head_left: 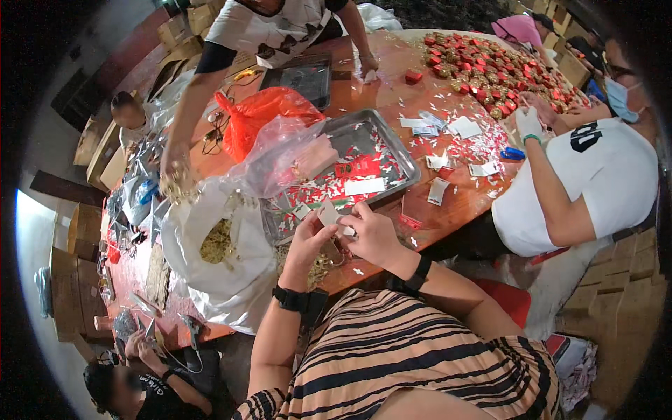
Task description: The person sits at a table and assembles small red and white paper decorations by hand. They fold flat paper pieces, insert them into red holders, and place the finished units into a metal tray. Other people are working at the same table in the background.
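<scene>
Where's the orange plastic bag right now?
Head view: the orange plastic bag lies on the wooden table, upper left of the metal tray, behind the clear bag.

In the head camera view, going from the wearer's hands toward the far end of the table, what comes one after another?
Left hand and right hand on a small white card → metal tray of red and white paper scraps → orange plastic bag → dark tray → a person in a white shirt.
</scene>
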### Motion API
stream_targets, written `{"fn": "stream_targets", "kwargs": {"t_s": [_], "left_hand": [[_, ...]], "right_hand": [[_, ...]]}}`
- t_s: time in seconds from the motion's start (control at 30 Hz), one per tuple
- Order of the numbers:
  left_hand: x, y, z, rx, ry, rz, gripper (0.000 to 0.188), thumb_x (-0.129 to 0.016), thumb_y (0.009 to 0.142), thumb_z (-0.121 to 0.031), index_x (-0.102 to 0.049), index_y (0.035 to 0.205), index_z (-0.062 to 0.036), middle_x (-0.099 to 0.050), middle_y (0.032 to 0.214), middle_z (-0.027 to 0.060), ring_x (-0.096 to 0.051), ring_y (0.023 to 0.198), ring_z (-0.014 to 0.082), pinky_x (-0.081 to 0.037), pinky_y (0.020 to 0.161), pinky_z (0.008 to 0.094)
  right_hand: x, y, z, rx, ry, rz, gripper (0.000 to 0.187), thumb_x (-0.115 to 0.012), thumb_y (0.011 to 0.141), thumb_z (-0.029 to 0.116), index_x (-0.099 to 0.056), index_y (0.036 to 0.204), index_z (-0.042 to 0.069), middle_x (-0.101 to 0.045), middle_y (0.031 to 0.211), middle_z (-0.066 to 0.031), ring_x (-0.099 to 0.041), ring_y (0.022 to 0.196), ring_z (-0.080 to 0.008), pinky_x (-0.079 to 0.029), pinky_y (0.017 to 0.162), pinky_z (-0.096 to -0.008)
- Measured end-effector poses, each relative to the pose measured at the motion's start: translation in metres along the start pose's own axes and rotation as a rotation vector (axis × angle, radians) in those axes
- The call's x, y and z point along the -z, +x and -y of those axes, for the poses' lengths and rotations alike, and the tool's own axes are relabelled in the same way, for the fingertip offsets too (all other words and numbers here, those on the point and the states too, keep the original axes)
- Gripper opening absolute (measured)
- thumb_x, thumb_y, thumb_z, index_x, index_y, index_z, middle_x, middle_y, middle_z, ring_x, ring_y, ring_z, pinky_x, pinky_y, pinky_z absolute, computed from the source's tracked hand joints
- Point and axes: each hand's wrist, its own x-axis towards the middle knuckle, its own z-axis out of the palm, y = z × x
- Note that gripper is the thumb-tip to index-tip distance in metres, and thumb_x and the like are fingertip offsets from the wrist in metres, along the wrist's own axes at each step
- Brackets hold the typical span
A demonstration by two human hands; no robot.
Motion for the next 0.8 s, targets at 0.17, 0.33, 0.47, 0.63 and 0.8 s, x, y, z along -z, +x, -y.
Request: {"fn": "stream_targets", "kwargs": {"t_s": [0.17, 0.33, 0.47, 0.63, 0.8], "left_hand": [[-0.004, -0.002, 0.01, 0.042, 0.09, -0.145, 0.025, -0.053, 0.091, -0.012, -0.058, 0.108, 0.0053, -0.063, 0.095, 0.0035, -0.056, 0.083, 0.0082, -0.044, 0.074, 0.023], [0.001, 0.0, 0.014, 0.118, 0.176, -0.224, 0.025, -0.05, 0.093, -0.014, -0.061, 0.1, 0.0065, -0.064, 0.088, 0.0029, -0.056, 0.075, 0.0079, -0.044, 0.066, 0.0231], [-0.008, -0.001, 0.007, 0.095, 0.352, -0.123, 0.027, -0.048, 0.095, -0.019, -0.062, 0.094, 0.004, -0.064, 0.082, 0.0031, -0.055, 0.069, 0.0084, -0.044, 0.064, 0.0242], [-0.026, -0.006, 0.003, 0.078, 0.162, -0.011, 0.03, -0.05, 0.094, -0.025, -0.062, 0.088, 0.002, -0.063, 0.072, 0.0047, -0.055, 0.064, 0.0078, -0.043, 0.057, 0.025], [-0.033, 0.0, 0.002, 0.19, 0.468, 0.003, 0.02, -0.055, 0.089, -0.013, -0.065, 0.091, 0.004, -0.063, 0.071, 0.0018, -0.056, 0.068, 0.0092, -0.043, 0.06, 0.0245]], "right_hand": [[0.005, 0.003, -0.003, 0.083, 0.057, 0.041, 0.029, -0.073, 0.066, 0.024, -0.062, 0.088, 0.01, -0.05, 0.087, -0.0077, -0.059, 0.068, -0.0256, -0.049, 0.059, -0.0366], [0.008, 0.0, -0.013, 0.268, 0.074, 0.141, 0.023, -0.072, 0.067, 0.017, -0.064, 0.086, 0.009, -0.052, 0.092, -0.0068, -0.06, 0.074, -0.024, -0.05, 0.063, -0.036], [0.009, -0.001, -0.016, 0.102, 0.219, -0.015, 0.015, -0.067, 0.072, 0.009, -0.063, 0.086, 0.006, -0.052, 0.097, -0.0077, -0.059, 0.077, -0.0235, -0.049, 0.067, -0.0347], [0.001, 0.002, -0.031, -0.063, 0.44, -0.116, 0.014, -0.069, 0.076, 0.007, -0.061, 0.087, 0.0, -0.055, 0.098, -0.0085, -0.058, 0.069, -0.0164, -0.049, 0.061, -0.0269], [0.006, -0.002, -0.042, -0.262, 0.703, -0.021, 0.018, -0.066, 0.079, 0.007, -0.057, 0.092, -0.001, -0.058, 0.079, -0.0046, -0.057, 0.071, -0.0083, -0.047, 0.057, -0.0241]]}}
